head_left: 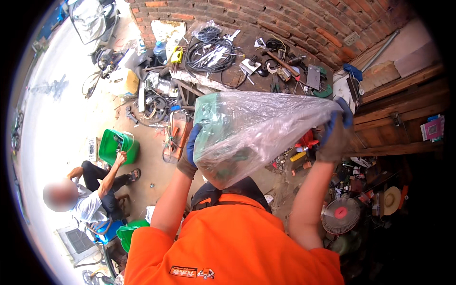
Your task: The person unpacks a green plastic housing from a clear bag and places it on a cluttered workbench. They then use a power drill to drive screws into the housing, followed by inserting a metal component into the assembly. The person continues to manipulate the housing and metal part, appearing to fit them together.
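Observation:
A large clear plastic bag (266, 116) is stretched out in front of my chest. At its left end a pale green, boxy shape (207, 111) shows; I cannot make out whether it is inside the bag or part of it. My left hand (191, 149), in a blue and grey-brown work glove, is closed on the left edge, its fingers partly behind the plastic. In a matching glove, my right hand (335, 130) grips the bag's gathered right end, higher and farther out. The bag hides part of the floor and my legs.
Beyond the bag a workbench (249, 40) carries coiled black cable (209, 54), a hammer (283, 63) and loose tools against a brick wall (304, 19). At left, a seated person (97, 199) holds a green bucket (114, 145). A fan (340, 214) stands lower right.

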A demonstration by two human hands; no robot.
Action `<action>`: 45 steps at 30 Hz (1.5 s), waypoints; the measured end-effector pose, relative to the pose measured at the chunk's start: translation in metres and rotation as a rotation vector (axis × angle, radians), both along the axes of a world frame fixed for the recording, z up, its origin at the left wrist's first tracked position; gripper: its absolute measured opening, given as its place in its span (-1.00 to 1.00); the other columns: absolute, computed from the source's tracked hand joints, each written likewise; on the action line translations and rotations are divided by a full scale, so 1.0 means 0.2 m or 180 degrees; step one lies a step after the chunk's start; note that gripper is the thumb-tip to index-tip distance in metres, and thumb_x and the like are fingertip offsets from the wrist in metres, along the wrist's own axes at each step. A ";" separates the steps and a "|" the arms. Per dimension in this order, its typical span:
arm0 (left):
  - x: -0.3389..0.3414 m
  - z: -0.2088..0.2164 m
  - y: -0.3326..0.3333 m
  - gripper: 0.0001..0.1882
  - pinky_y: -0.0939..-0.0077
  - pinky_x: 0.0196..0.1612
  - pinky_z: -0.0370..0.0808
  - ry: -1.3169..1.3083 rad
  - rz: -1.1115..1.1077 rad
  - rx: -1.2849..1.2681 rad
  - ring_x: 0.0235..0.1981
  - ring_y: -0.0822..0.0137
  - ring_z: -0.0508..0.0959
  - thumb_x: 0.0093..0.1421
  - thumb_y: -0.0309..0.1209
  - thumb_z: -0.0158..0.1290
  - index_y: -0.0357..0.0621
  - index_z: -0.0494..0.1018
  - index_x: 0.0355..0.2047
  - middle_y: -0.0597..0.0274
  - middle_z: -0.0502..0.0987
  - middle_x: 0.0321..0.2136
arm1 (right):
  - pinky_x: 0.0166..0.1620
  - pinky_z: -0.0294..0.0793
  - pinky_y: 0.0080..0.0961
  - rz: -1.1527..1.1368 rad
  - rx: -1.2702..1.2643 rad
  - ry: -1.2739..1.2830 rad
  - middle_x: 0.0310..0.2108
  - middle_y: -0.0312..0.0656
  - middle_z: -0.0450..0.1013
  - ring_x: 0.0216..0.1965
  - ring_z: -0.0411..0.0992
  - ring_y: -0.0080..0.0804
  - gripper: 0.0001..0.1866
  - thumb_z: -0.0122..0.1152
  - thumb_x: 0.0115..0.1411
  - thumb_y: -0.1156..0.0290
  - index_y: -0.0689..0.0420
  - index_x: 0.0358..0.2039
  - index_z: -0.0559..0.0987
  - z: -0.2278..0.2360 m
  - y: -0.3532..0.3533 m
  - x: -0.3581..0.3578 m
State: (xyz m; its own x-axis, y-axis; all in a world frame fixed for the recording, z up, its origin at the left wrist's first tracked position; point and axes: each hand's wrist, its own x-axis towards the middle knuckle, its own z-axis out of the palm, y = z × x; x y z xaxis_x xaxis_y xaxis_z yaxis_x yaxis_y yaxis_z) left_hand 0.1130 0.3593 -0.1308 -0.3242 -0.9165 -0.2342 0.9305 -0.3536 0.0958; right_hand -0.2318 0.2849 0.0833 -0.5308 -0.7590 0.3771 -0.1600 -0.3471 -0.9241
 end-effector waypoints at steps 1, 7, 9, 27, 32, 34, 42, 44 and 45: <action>0.03 -0.03 -0.01 -0.47 0.09 0.30 0.43 0.0235 -0.0058 0.0037 0.19 0.09 0.51 0.45 -0.11 -0.03 -0.16 0.37 0.29 0.02 0.51 0.17 | 0.02 0.45 -0.44 -0.0307 -0.0397 -0.0099 -0.17 -0.11 0.56 -0.13 0.48 -0.39 -0.69 0.04 0.42 0.34 0.34 -0.13 0.63 0.08 0.09 0.11; 0.01 0.13 -0.09 -0.35 0.03 0.33 0.37 -0.0045 -0.0290 -0.0110 0.22 0.00 0.47 0.44 0.03 -0.10 -0.21 0.31 0.33 -0.06 0.44 0.25 | -0.11 0.58 -0.26 0.2303 0.0304 0.2407 -0.02 0.05 0.54 -0.12 0.56 -0.15 -0.68 0.14 0.32 0.32 0.18 0.01 0.60 0.23 0.55 0.25; 0.00 0.10 -0.11 -0.31 0.00 0.34 0.35 -0.0204 -0.0324 0.0001 0.25 -0.01 0.43 0.43 0.07 -0.12 -0.22 0.29 0.35 -0.07 0.41 0.27 | -0.12 0.58 -0.16 0.1479 -0.0292 0.3631 -0.09 0.09 0.57 -0.16 0.58 -0.07 -0.71 0.14 0.29 0.29 0.13 -0.06 0.64 0.04 0.36 0.41; -0.07 0.07 -0.27 -0.48 0.57 0.08 0.47 -0.2054 -0.0069 -0.0060 -0.04 0.50 0.53 0.45 -0.13 0.02 -0.31 0.45 0.21 0.25 0.58 0.02 | -0.02 0.53 -0.09 0.2312 0.0953 0.4392 -0.02 -0.03 0.55 -0.10 0.56 0.00 -0.71 0.21 0.18 0.34 0.01 -0.08 0.67 -0.36 0.11 0.40; -0.14 0.05 -0.27 -0.54 0.57 -0.11 0.50 -0.3476 0.0304 -0.0816 -0.22 0.51 0.55 0.42 -0.18 0.07 -0.27 0.48 0.15 0.29 0.59 -0.15 | 0.15 0.36 0.10 0.2943 0.0346 0.5071 -0.13 -0.05 0.61 -0.13 0.56 -0.05 -0.66 0.16 0.16 0.31 0.12 -0.08 0.66 -0.42 0.18 0.45; -0.17 0.00 -0.27 -0.62 0.55 -0.21 0.49 -0.3721 0.0442 -0.0898 -0.34 0.52 0.52 0.40 -0.21 0.09 -0.22 0.52 0.07 0.32 0.56 -0.30 | 0.24 0.28 0.13 0.3768 0.1288 0.5638 -0.14 -0.05 0.63 -0.09 0.57 -0.05 -0.58 0.18 0.13 0.30 0.13 0.00 0.65 -0.54 0.15 0.46; -0.08 0.12 -0.27 -0.73 0.68 -0.42 0.34 -0.3317 0.0090 -0.0476 -0.46 0.66 0.40 0.41 -0.21 0.08 -0.18 0.55 -0.22 0.47 0.47 -0.46 | 0.24 0.35 -0.03 0.2393 0.1512 0.1588 0.03 -0.08 0.51 0.04 0.49 -0.12 -0.49 0.24 0.19 0.33 0.15 0.16 0.49 -0.67 0.15 0.32; -0.05 0.14 -0.28 -0.72 0.67 -0.41 0.35 -0.3339 0.0386 -0.0079 -0.48 0.64 0.40 0.44 -0.20 0.04 -0.18 0.54 -0.19 0.46 0.49 -0.43 | 0.25 0.36 -0.07 0.2329 0.1452 0.0154 0.07 -0.09 0.48 0.07 0.47 -0.14 -0.46 0.25 0.20 0.33 0.16 0.20 0.45 -0.68 0.19 0.26; -0.06 0.19 -0.29 -0.67 0.57 -0.32 0.46 -0.2965 0.0460 0.0219 -0.46 0.51 0.44 0.48 -0.14 -0.03 -0.17 0.51 -0.16 0.39 0.51 -0.40 | 0.25 0.37 -0.08 0.2261 0.1380 -0.0439 0.10 -0.09 0.46 0.09 0.46 -0.15 -0.44 0.26 0.21 0.34 0.16 0.22 0.43 -0.67 0.22 0.23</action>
State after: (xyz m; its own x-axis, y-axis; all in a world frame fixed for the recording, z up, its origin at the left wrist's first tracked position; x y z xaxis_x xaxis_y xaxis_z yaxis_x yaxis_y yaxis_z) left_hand 0.1006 0.3006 -0.0927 0.1363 -0.9077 -0.3968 0.5252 -0.2734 0.8059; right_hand -0.1857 0.3285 -0.0509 0.1078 -0.9925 -0.0580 0.0863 0.0675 -0.9940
